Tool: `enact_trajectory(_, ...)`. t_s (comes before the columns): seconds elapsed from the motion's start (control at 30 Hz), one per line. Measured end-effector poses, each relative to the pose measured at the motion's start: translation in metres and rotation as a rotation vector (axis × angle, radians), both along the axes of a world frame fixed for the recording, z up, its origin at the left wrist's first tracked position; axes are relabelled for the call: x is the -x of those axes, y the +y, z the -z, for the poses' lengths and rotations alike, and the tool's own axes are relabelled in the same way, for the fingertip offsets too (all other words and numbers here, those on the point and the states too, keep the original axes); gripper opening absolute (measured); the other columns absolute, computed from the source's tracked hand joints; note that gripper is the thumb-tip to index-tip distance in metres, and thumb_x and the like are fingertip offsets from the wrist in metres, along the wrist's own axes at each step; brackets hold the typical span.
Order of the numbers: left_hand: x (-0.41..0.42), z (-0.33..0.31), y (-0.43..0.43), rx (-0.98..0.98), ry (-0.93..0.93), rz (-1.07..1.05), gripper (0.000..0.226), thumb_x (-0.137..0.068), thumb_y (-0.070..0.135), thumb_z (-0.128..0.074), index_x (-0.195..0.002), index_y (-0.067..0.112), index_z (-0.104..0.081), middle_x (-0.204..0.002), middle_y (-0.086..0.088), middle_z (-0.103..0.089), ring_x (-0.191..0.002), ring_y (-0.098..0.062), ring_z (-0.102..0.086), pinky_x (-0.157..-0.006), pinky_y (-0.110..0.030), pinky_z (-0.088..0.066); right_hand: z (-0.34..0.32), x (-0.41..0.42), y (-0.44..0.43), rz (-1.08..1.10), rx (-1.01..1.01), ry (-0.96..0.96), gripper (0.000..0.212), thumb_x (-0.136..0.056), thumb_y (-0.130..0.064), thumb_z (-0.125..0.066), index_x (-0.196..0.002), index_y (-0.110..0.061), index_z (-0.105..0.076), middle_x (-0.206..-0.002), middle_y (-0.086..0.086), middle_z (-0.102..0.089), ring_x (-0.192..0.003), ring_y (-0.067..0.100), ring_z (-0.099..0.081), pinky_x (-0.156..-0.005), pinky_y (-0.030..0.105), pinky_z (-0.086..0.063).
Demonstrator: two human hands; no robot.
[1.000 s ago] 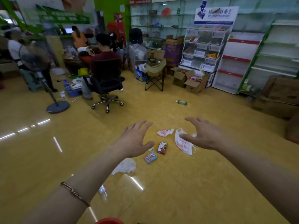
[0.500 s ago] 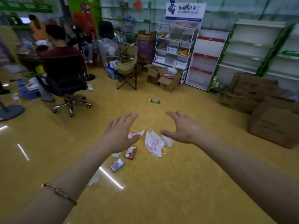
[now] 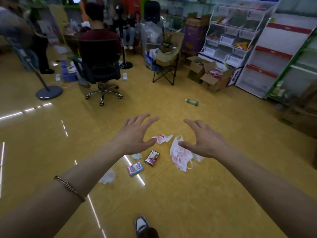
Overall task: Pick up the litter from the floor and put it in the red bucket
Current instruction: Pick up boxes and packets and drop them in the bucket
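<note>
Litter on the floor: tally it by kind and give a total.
Small boxes: 2, dark red, blue-pink
Plastic bag: 1
Green bottle: 1
Crumpled scraps: 4, red-white, pale blue, two white
Total: 8

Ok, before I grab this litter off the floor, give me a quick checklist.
1. Free left hand: ok, open, empty.
2. Free right hand: ok, open, empty.
3. Nearest litter found: ok, white plastic bag with red print lies beneath the right hand.
4. Small dark red carton and blue-and-pink box: ok, apart on the yellow floor.
5. Sight of the red bucket: not ok, out of view.
</note>
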State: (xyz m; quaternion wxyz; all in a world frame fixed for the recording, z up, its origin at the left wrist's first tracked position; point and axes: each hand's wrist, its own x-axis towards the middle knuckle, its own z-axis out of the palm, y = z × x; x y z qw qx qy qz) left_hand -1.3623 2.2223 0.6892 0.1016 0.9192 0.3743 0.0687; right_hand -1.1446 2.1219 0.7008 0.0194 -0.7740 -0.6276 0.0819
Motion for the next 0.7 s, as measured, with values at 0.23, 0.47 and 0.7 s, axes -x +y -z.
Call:
enact_trajectory(0.23, -0.049, 0.012, 0.111, 0.050, 0.047, -0.034, 0.074, -0.087, 0.051, -0.054, -0.146, 0.043, -0.009, -0.157, 0.005, -0.006, -0.143, -0.024, -0.012, -0.117, -0.045, -0.013, 0.008, -0.045, 0.119, -0.069, 0.067, 0.012, 0.087, -0.081, -0.068, -0.051, -0.149, -0.037, -0.007, -0.153, -0.004, -0.018, -0.137, 0.022, -0.027, -0.093, 0.042, -0.044)
enact_trajectory(0.47, -0.075, 0.027, 0.203, 0.068, 0.072, -0.162, 0.077, -0.086, 0.050, -0.056, -0.146, 0.043, -0.009, -0.157, 0.005, -0.007, -0.143, -0.024, -0.014, -0.116, -0.046, -0.015, 0.030, -0.071, 0.235, -0.224, 0.092, 0.042, 0.088, -0.080, -0.066, -0.055, -0.149, -0.036, -0.009, -0.153, -0.005, -0.018, -0.136, 0.022, -0.028, -0.093, 0.041, -0.043)
enact_trajectory(0.7, -0.103, 0.058, 0.286, 0.128, 0.145, -0.367, 0.081, -0.086, 0.049, -0.057, -0.147, 0.042, -0.003, -0.157, 0.004, -0.004, -0.143, -0.023, -0.013, -0.117, -0.049, -0.015, 0.066, -0.111, 0.359, -0.454, 0.156, 0.051, 0.088, -0.081, -0.064, -0.056, -0.149, -0.034, -0.009, -0.153, -0.006, -0.016, -0.136, 0.021, -0.026, -0.092, 0.039, -0.045)
